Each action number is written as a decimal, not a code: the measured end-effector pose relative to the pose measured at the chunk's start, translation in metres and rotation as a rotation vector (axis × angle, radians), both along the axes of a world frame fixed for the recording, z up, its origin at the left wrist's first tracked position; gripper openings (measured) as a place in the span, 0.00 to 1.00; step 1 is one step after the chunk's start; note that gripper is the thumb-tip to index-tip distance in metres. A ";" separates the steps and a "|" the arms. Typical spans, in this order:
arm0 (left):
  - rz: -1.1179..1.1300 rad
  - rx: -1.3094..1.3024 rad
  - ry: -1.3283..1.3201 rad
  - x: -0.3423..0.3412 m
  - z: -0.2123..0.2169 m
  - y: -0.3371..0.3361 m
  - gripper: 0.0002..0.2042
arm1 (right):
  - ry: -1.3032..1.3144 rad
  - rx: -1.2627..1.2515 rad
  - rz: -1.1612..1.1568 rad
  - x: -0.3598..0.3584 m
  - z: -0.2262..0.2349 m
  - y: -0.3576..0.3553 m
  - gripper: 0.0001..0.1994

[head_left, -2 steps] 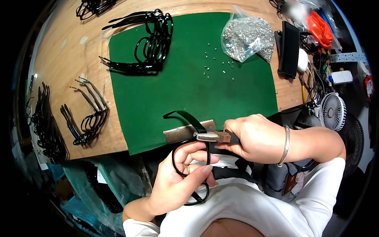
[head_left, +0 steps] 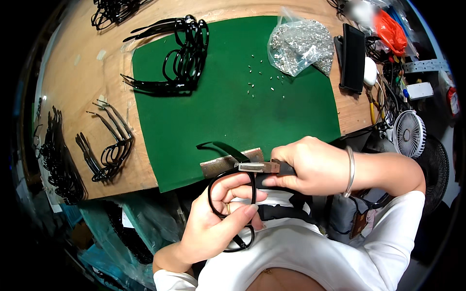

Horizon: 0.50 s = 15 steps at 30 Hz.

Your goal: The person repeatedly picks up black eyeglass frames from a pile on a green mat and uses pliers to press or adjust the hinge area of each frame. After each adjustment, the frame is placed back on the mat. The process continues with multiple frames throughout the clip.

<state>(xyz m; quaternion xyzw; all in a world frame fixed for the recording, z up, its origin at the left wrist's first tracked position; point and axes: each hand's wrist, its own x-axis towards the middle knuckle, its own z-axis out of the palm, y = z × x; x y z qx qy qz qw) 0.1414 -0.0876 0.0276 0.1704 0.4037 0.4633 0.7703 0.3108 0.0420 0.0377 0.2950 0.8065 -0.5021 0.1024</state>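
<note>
The left grip (head_left: 206,228) is curled around a black glasses frame (head_left: 254,189). The right grip (head_left: 310,165) is wrapped tight around pliers (head_left: 264,167), and their metal tips are at the corner where the frame's arm joins. The frame is at the near edge of the green mat (head_left: 233,111), its arm over a rough metal plate (head_left: 213,168). More black frames (head_left: 187,58) lie at the back

Head-worn fisheye, facing down, close over worktable (head_left: 80,80).
</note>
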 end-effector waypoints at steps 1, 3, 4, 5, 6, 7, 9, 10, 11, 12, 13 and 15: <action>-0.010 -0.007 0.000 -0.001 0.001 0.002 0.22 | -0.031 -0.124 0.090 0.000 0.004 0.012 0.16; -0.017 -0.025 0.007 -0.002 0.002 0.004 0.22 | -0.120 -0.411 0.232 0.000 0.001 0.035 0.18; 0.009 0.008 0.020 -0.001 0.001 0.003 0.22 | -0.070 -0.470 0.236 0.004 -0.007 0.039 0.18; 0.013 0.006 0.015 -0.002 0.001 0.004 0.22 | -0.090 -0.381 0.261 0.002 -0.009 0.044 0.18; 0.022 0.004 0.011 -0.004 0.002 0.004 0.21 | -0.058 -0.244 0.196 -0.002 -0.015 0.043 0.17; 0.023 0.009 -0.001 -0.007 0.002 0.005 0.21 | -0.030 -0.102 0.123 -0.006 -0.024 0.041 0.17; -0.079 -0.064 -0.002 -0.014 0.009 0.011 0.21 | 0.171 0.188 -0.118 -0.012 -0.061 0.026 0.14; -0.085 -0.014 0.049 -0.021 0.015 0.006 0.21 | 0.202 0.244 -0.123 -0.016 -0.067 0.020 0.13; -0.079 0.022 0.106 -0.028 0.018 -0.003 0.20 | 0.242 0.286 -0.119 -0.018 -0.072 0.016 0.13; -0.074 0.043 0.232 -0.038 0.023 -0.008 0.20 | 0.251 0.262 -0.071 -0.015 -0.073 0.014 0.12; 0.025 0.145 0.389 -0.046 0.014 -0.014 0.19 | 0.236 0.256 -0.075 -0.015 -0.071 0.013 0.11; 0.028 0.301 0.968 -0.072 -0.012 0.007 0.18 | 0.172 0.196 -0.137 -0.021 -0.064 0.013 0.10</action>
